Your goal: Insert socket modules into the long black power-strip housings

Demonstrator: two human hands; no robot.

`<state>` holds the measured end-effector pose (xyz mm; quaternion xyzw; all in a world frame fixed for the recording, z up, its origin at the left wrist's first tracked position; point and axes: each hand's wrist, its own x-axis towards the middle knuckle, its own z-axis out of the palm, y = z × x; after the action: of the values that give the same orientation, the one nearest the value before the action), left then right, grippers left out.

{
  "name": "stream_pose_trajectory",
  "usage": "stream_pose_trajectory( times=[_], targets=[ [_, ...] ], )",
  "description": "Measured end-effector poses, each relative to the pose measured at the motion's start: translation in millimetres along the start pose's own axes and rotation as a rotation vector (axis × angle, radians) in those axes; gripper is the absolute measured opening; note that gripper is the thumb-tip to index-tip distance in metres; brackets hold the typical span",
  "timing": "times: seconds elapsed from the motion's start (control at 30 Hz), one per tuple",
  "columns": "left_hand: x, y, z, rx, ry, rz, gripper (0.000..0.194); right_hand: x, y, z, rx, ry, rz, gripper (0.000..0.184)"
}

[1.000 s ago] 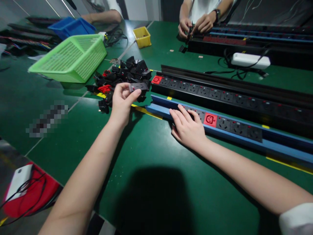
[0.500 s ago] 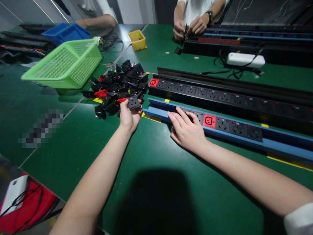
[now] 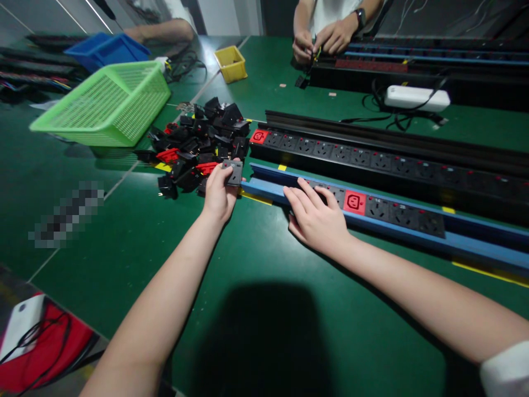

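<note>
Well, the left hand [image 3: 218,194] is pinching a dark socket [image 3: 235,173] beside the blue rail [image 3: 266,187], fingertip slippage possibly risking a drop

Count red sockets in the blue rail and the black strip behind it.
2: one red socket in the blue rail beside the right hand, another red socket at the left end of the black strip. The hand may hide more.

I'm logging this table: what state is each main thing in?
Black square plastic socket: in left hand
Long blue channel: partly filled, under right hand
Long black strip: lined with sockets
Black and red plastic parts: loosely heaped
Green perforated plastic basket: open
Yellow rectangular plastic bin: open
</note>
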<state>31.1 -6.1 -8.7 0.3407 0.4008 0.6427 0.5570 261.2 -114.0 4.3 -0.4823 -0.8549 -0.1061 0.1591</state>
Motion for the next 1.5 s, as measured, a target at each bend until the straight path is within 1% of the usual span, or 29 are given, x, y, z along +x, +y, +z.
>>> stream_pose_trajectory(
  times=[0.13,0.23,0.37,0.43,0.5,0.6,0.77,0.9,1.03,1.1,1.2,1.5],
  targets=[
    [-4.1,0.8,4.6,0.106,-0.038,0.024,0.027,-0.2,0.0,0.0,0.008,0.005,-0.001,0.059],
    [-6.3,-1.1,8.2,0.142,-0.016,0.05,0.033,-0.2,-0.1,-0.6,0.011,0.001,0.002,0.059],
    [-7.6,-2.7,10.5,0.141,0.076,0.051,0.031,0.0,-0.3,-1.6,0.014,-0.008,0.004,0.059],
    [-8.1,-2.0,10.9,0.126,0.097,0.029,0.027,0.2,-0.2,-1.9,0.015,-0.013,0.004,0.059],
    [-8.1,-1.4,10.8,0.116,0.087,0.016,0.024,0.2,-0.1,-2.0,0.012,-0.016,0.004,0.058],
    [-6.4,-3.2,8.8,0.123,0.061,0.052,0.023,0.1,-0.1,-1.6,0.012,-0.011,0.005,0.058],
    [-2.3,-12.0,2.9,0.193,0.023,0.1,0.038,-0.3,-0.3,-0.9,0.008,0.0,0.0,0.057],
    [-4.4,-14.7,2.6,0.232,0.075,0.151,0.039,-0.2,-0.4,-0.9,0.011,0.007,0.001,0.058],
    [-8.3,-12.5,5.0,0.282,0.103,0.205,0.032,0.1,-0.3,-1.1,0.009,0.007,0.0,0.057],
    [-9.3,-11.5,5.7,0.296,0.093,0.2,0.03,0.3,-0.2,-1.3,0.007,0.005,-0.001,0.057],
    [-9.6,-10.6,6.4,0.287,0.083,0.186,0.032,0.5,0.0,-1.4,0.01,0.001,0.001,0.058],
    [-9.9,-8.4,9.4,0.256,0.102,0.143,0.035,0.2,0.1,-1.2,0.008,-0.006,0.003,0.058]
  ],
)
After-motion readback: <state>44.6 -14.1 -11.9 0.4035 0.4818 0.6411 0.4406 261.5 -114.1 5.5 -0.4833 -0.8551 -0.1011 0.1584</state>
